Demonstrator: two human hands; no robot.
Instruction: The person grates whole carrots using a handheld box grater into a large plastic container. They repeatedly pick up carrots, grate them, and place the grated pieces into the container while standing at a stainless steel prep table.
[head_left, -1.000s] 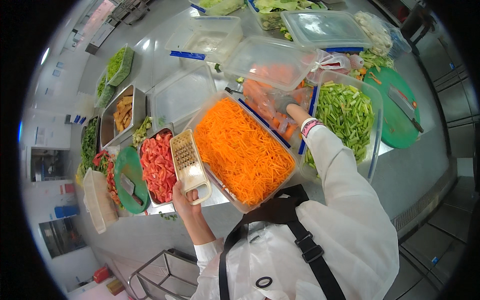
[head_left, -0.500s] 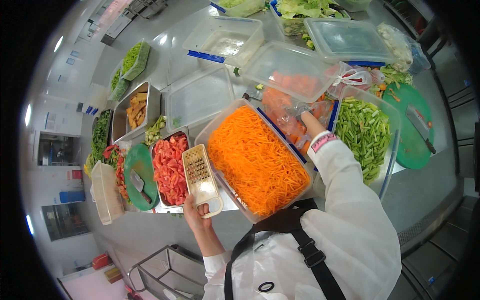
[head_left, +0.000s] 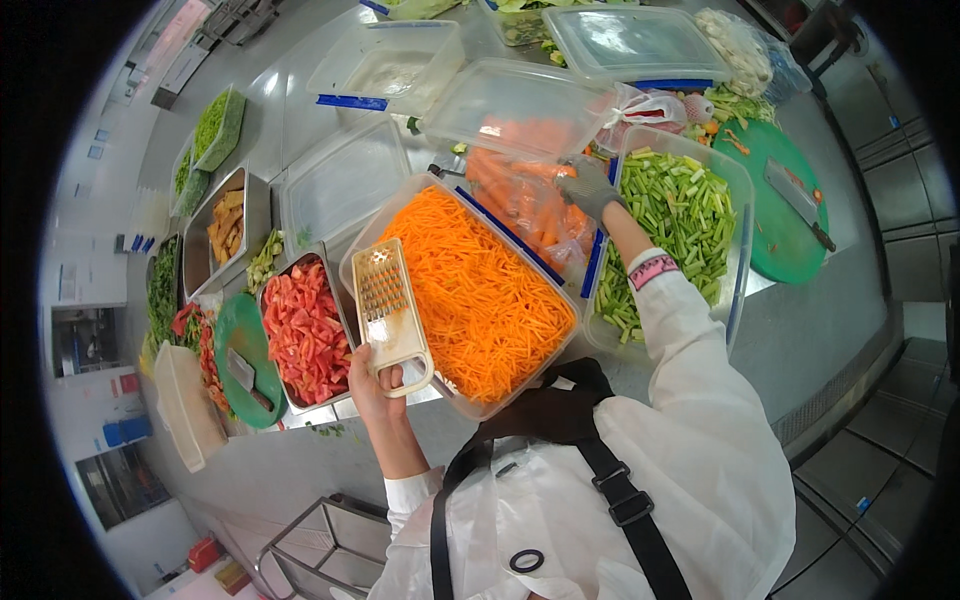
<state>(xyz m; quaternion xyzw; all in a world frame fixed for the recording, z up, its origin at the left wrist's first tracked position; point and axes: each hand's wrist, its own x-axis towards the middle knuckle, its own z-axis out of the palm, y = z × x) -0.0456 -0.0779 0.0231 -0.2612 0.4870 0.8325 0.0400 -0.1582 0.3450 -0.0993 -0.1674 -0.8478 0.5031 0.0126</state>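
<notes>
My left hand is closed round the looped handle of a cream-coloured grater. The grater tilts over the left edge of a clear tub heaped with shredded carrot. My right hand, in a grey glove, is over a clear plastic bag of whole carrots behind the tub. Its fingers are closed on a carrot, whose end shows at the fingertips; the rest is partly hidden.
Chopped tomatoes fill a metal pan to the left. Cut green stalks fill a tub on the right. Knives lie on two green boards, one at left and one at far right. Clear lids and tubs stand behind.
My right hand has come out from under the bag's plastic and shifted right relative to the bag. The whole view has shifted, moving the table left and up. My left hand still holds the grater.
</notes>
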